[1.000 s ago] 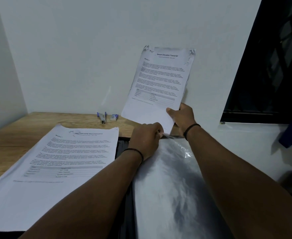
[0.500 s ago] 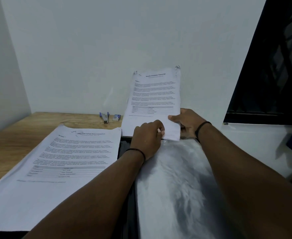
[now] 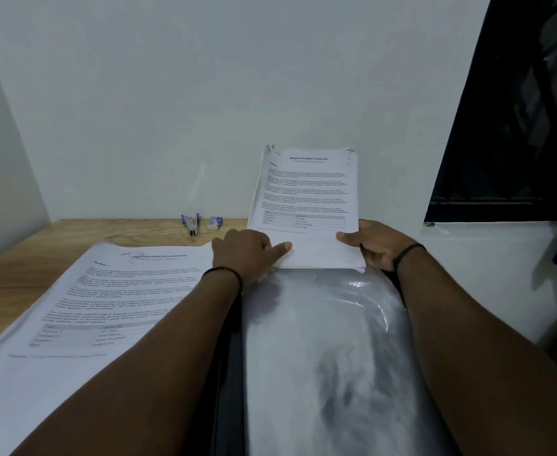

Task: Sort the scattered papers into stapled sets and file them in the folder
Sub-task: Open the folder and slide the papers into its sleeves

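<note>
- Wooden surface (image 3: 14, 281) carrying a paper stack (image 3: 83, 311) at left.
- Folder (image 3: 330, 357) with a clear sleeve lying at centre.
- Stapled set (image 3: 306, 205) standing at the sleeve's far edge.
- Right hand (image 3: 379, 246) gripping the set; left hand (image 3: 247, 255) pinching its lower corner.
- Stapler (image 3: 191, 223) near the wall.

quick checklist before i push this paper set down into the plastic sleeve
1. Right hand grips the stapled paper set at its lower right edge: ok.
2. Left hand at the sleeve mouth, thumb on the set's lower left: ok.
3. Set's bottom edge meets the top of the plastic sleeve: ok.
4. Sleeve mouth actually open: cannot tell.
5. Set square to the sleeve: ok, roughly.
6. Other paper stack lies left, apart from the sleeve: ok.
</note>
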